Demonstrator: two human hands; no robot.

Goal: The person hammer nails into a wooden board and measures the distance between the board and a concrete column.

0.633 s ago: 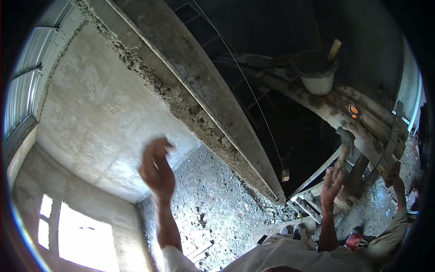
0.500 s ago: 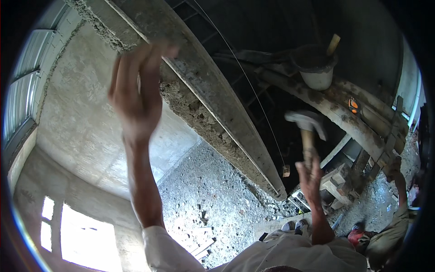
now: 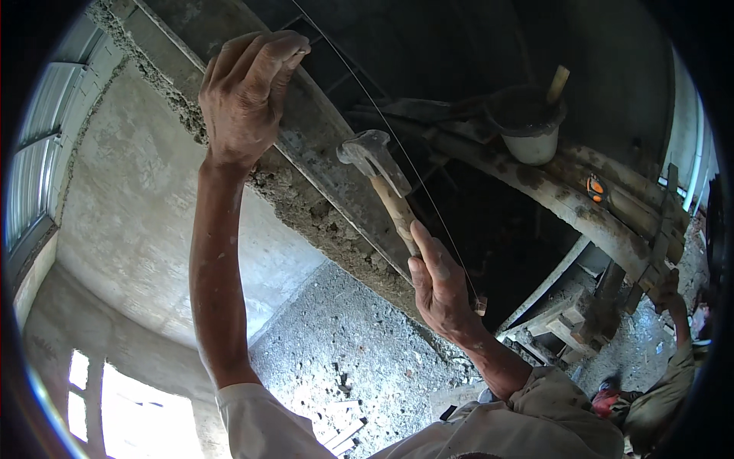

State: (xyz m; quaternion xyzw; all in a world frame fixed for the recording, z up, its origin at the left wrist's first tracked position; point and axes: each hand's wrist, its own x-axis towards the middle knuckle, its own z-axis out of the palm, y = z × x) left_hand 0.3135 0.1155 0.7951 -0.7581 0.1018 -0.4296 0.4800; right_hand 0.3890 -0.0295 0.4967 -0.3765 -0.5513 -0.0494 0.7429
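A long, flat, grey-stained board (image 3: 321, 164) runs diagonally along a rough mortar edge. My left hand (image 3: 248, 99) reaches up to its upper part, fingers curled over the far edge in a grip. A wooden-handled claw hammer (image 3: 394, 206) is in my right hand (image 3: 443, 294), which closes round the lower handle. Its metal head is raised over the board's far edge, below and to the right of my left hand. Whether the head touches the board I cannot tell. Past that edge runs a taut thin string (image 3: 413, 172), a small block (image 3: 479, 306) at its lower end.
A bucket (image 3: 531, 145) with a wooden handle sticking out stands by thick beams (image 3: 581, 203) at the right. An orange-and-black thing (image 3: 595, 187) lies on them. Another person's hand (image 3: 667, 291) is at the far right. Below lies rubble-strewn ground (image 3: 344, 329).
My left hand has moved up and come to rest on the board, no longer blurred. The hammer in my right hand has swung left and up, from the dark opening to over the board.
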